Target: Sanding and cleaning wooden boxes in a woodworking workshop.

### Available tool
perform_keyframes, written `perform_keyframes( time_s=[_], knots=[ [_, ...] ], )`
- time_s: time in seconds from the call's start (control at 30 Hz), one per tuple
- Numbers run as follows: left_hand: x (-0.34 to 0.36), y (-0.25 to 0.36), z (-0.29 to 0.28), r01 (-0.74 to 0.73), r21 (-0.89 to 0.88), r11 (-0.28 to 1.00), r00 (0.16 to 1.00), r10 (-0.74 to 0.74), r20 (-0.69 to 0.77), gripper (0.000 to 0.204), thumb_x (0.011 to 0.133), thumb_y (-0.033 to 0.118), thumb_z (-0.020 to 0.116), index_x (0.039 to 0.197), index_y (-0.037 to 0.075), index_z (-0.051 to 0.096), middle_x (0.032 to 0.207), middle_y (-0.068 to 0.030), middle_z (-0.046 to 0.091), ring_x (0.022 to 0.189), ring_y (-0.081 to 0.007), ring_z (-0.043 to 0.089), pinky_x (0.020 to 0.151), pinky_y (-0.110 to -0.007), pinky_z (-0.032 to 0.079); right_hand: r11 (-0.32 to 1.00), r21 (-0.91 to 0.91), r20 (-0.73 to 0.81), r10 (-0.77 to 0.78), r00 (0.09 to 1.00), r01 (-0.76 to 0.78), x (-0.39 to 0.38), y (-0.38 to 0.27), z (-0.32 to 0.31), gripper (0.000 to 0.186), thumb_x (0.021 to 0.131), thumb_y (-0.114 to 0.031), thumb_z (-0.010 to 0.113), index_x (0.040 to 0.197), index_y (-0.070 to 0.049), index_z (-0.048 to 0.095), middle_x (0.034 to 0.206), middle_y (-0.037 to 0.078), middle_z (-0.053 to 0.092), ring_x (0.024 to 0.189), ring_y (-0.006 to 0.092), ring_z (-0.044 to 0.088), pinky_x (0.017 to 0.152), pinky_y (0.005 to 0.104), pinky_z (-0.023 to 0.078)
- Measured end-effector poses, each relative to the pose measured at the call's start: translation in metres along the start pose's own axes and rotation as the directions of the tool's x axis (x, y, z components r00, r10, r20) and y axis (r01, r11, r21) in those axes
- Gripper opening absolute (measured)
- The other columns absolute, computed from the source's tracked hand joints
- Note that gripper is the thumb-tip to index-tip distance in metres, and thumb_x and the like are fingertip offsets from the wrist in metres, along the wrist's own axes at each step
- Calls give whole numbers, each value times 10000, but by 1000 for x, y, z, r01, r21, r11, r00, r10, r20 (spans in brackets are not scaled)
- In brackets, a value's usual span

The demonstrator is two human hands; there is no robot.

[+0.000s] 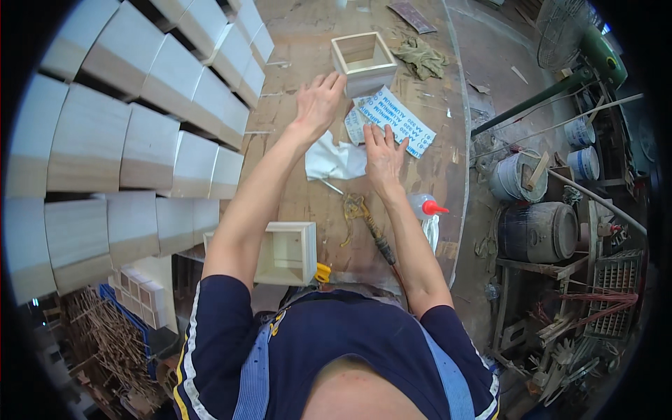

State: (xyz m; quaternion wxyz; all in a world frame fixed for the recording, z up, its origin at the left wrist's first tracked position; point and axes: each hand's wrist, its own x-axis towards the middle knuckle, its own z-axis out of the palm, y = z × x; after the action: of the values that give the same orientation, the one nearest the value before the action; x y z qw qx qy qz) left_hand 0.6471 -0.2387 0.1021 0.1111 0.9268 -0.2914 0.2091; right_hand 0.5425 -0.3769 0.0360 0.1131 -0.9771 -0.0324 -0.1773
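Observation:
An open-topped wooden box [369, 84] stands on the workbench ahead. My left hand [320, 105] reaches to its near left corner with fingers stretched out; whether the fingertips touch it I cannot tell. Under the fingers of my right hand [383, 157] lies a sheet of sandpaper [404, 120], its printed backing facing up. That hand is flat and open, pressing on the sheet's near edge. Beside it is a crumpled white sheet or cloth [332, 161]. Between my forearms rests an air blow gun [355, 208] on a hose.
Stacked pale wooden boxes [150, 147] rise on the left. Another wooden box [308, 252] sits by my left elbow. A red-tipped squeeze bottle [422, 204] is right of my right forearm. Beyond lie a rag [421, 57] and dark strip [413, 17]; a fan [560, 35] stands right.

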Motion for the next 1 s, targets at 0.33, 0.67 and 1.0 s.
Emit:
perform_keyframes(
  time_s=[0.33, 0.67, 1.0],
  knots=[
    [53, -19, 49, -70, 234, 970, 947, -9, 321, 175, 718, 153, 525, 864, 89, 597, 933, -34, 581, 943, -213, 521, 747, -475, 388, 938, 321, 2, 139, 990, -132, -1, 0, -4, 177, 661, -100, 600, 834, -117, 633, 738, 64, 553, 773, 242, 536, 865, 442, 361],
    [-10, -61, -12, 566, -338, 752, 821, -552, 146, 295, 798, 283, 462, 887, 51, 620, 897, -134, 604, 874, -268, 544, 735, -400, 389, 985, 65, 367, 125, 922, -160, 60, 43, -15, 554, 663, -229, 659, 1172, -130, 463, 1129, 120, 514, 944, 298, 542, 763, 400, 454],
    [-120, -42, -41, 390, -814, -430, 457, -677, 576, 264, 889, 209, 425, 1011, -12, 505, 936, -74, 571, 844, -160, 535, 754, -282, 404, 994, -110, 531, 73, 844, -17, 52, 81, 31, 552, 649, -212, 654, 1163, -149, 463, 1155, 142, 484, 922, 330, 549, 731, 411, 468]
  ],
)
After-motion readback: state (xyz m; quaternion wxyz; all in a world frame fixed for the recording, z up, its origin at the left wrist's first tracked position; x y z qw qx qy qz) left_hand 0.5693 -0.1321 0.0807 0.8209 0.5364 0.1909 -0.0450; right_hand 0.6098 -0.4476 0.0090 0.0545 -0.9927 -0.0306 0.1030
